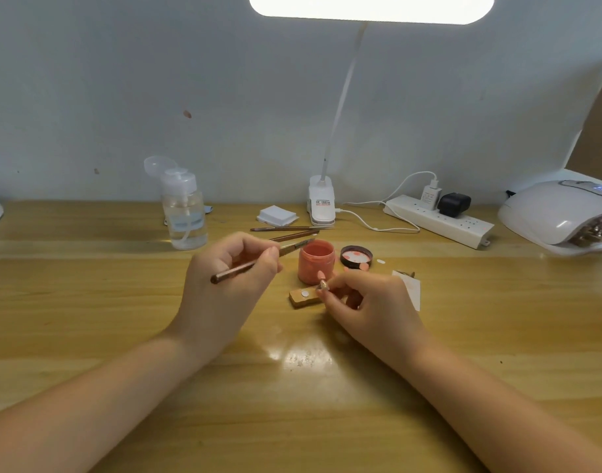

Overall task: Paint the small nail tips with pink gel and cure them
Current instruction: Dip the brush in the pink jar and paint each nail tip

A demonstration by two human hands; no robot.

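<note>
The left hand (229,278) has its grip closed on a brush (258,259), whose long axis runs up and right, bristles at the rim of the open pink gel jar (316,262). Just right and nearer, the right hand (368,302) pinches a holder carrying 1 pink nail tip (320,276), touching the jar's front. The lid (356,256) and wooden block (304,298) crowd the path; the curing lamp (559,213) sits far right on the bench (88,302).

Head-worn camera looks forward and down, close over the wooden table (122,336).
</note>
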